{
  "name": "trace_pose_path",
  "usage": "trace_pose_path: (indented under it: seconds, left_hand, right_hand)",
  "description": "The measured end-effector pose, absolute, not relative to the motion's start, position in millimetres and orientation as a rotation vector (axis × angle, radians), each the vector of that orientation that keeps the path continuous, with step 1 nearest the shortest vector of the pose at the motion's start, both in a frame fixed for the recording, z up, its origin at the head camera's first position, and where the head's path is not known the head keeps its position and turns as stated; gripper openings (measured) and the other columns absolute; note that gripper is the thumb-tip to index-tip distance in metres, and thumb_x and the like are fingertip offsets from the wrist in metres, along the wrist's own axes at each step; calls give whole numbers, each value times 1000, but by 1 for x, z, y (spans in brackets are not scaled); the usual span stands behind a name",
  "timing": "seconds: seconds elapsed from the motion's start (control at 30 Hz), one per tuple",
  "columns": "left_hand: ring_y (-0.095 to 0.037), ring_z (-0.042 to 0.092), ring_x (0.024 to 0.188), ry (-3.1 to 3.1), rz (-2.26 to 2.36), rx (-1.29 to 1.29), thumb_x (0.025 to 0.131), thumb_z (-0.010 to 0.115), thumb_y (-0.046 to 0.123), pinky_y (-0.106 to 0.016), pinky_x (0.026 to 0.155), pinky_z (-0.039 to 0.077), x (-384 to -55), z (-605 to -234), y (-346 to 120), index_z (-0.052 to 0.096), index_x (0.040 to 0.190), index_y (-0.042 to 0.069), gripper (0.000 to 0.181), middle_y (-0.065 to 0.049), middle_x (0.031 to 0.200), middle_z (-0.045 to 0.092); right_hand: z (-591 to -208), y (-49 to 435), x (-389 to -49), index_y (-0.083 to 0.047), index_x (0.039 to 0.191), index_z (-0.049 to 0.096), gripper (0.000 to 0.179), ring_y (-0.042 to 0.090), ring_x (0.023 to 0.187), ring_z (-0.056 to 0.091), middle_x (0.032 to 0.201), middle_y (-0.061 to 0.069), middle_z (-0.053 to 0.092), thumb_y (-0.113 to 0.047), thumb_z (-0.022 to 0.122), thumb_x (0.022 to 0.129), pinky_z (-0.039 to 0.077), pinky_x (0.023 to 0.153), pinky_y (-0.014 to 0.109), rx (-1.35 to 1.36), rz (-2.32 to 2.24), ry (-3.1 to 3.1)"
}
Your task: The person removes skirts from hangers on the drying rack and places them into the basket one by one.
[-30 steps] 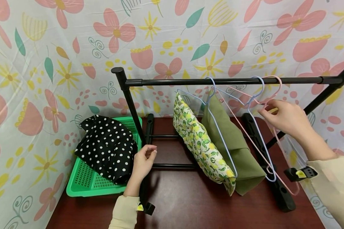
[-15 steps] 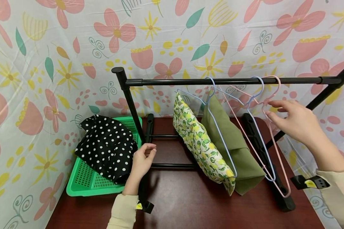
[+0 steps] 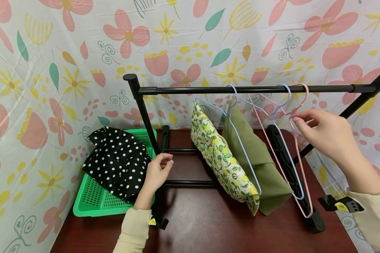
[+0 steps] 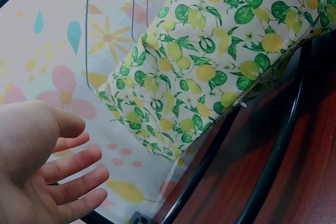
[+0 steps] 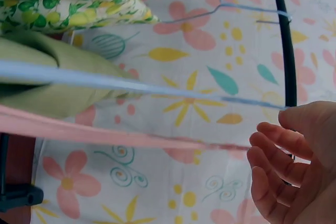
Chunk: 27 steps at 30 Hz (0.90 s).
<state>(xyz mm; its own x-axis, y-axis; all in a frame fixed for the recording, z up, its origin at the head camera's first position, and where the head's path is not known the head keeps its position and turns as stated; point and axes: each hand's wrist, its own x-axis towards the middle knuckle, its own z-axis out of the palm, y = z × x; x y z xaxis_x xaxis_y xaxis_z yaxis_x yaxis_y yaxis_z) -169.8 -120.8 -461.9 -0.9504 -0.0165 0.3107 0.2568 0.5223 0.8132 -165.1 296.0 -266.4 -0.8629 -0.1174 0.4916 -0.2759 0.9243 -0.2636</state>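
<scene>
My right hand (image 3: 327,131) is at the neck of a bare pink hanger (image 3: 299,154), fingertips right at its wire. In the right wrist view its fingers are loosely curled and apart from the thumb. To the left hangs a blue hanger (image 3: 282,140) bearing an olive green cloth (image 3: 256,161). Another blue hanger (image 3: 244,151), further left, bears a lemon-print cloth (image 3: 220,158). My left hand (image 3: 158,172) hovers relaxed beside the rack's left post, holding nothing; the left wrist view shows its fingers loosely spread.
A black garment rack (image 3: 190,90) stands on a dark red table (image 3: 196,218). Left of it sits a green basket (image 3: 92,203) with a black polka-dot cloth (image 3: 117,165) in it. A floral curtain (image 3: 98,52) closes off the back and sides.
My right hand drew back rightward from the pink hanger's neck, then came slightly left again. The hanger's lower end swung left. My left hand rose a little.
</scene>
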Motion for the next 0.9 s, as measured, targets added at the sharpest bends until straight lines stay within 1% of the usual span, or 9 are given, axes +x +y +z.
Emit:
trace_pose_path:
  seconds: [0.07, 0.27, 0.43, 0.5, 0.6, 0.7, 0.8, 0.9]
  left_hand:
    - [-10, 63, 81, -2498, -1385, -204, 87, 62, 12, -27, 72, 53, -171, -460, -120, 67, 98, 14, 12, -2, 95, 66]
    - [-12, 62, 83, -2506, -1391, -238, 87, 62, 11, -30, 74, 53, -174, -453, -118, 66, 99, 14, 13, -5, 96, 65]
    - [-14, 62, 86, -2509, -1417, -271, 88, 61, 12, -33, 76, 53, -176, -449, -115, 65, 102, 13, 15, -7, 100, 65]
    - [-15, 62, 87, -2511, -1420, -285, 88, 61, 13, -32, 77, 53, -176, -449, -113, 65, 104, 13, 16, -8, 101, 65]
    - [-15, 62, 88, -2510, -1419, -298, 88, 61, 14, -32, 76, 53, -176, -449, -110, 64, 106, 12, 18, -6, 102, 65]
    - [-17, 63, 91, -2515, -1432, -299, 88, 61, 15, -31, 77, 53, -176, -449, -106, 64, 107, 13, 20, -4, 103, 64]
    - [-22, 63, 96, -2528, -1461, -293, 88, 61, 15, -33, 80, 53, -176, -450, -104, 63, 110, 14, 22, -3, 106, 63]
    - [-24, 61, 100, -2548, -1483, -296, 89, 60, 17, -35, 82, 52, -175, -451, -101, 61, 114, 15, 26, -3, 111, 62]
  right_hand:
    - [-265, 292, -164, -10, 95, 70, 17, -26, 61, 32, 77, 13, 69, -21, 59, 88, 35, 48, 28, 296, 449, -2598]
    - [-260, 276, -163, -12, 96, 71, 16, -11, 52, 45, 72, 9, 68, -19, 58, 89, 30, 41, 19, 358, 452, -2558]
    - [-258, 258, -166, -12, 99, 71, 18, 12, 55, 57, 71, 7, 68, -20, 57, 90, 32, 41, 23, 416, 437, -2544]
    - [-258, 251, -168, -12, 101, 71, 19, 18, 57, 59, 72, 7, 68, -20, 57, 90, 32, 40, 25, 435, 445, -2545]
    - [-258, 241, -171, -13, 102, 70, 18, 22, 59, 61, 75, 7, 69, -18, 57, 90, 32, 40, 25, 484, 464, -2530]
    - [-261, 233, -175, -13, 103, 70, 19, 21, 59, 62, 76, 7, 69, -17, 56, 90, 31, 40, 24, 528, 482, -2529]
    - [-265, 226, -180, -12, 105, 69, 20, 21, 63, 65, 81, 8, 70, -18, 56, 91, 36, 42, 26, 556, 504, -2555]
    - [-268, 219, -185, -11, 108, 67, 22, 22, 67, 67, 85, 10, 70, -19, 56, 91, 45, 49, 33, 558, 527, -2612]
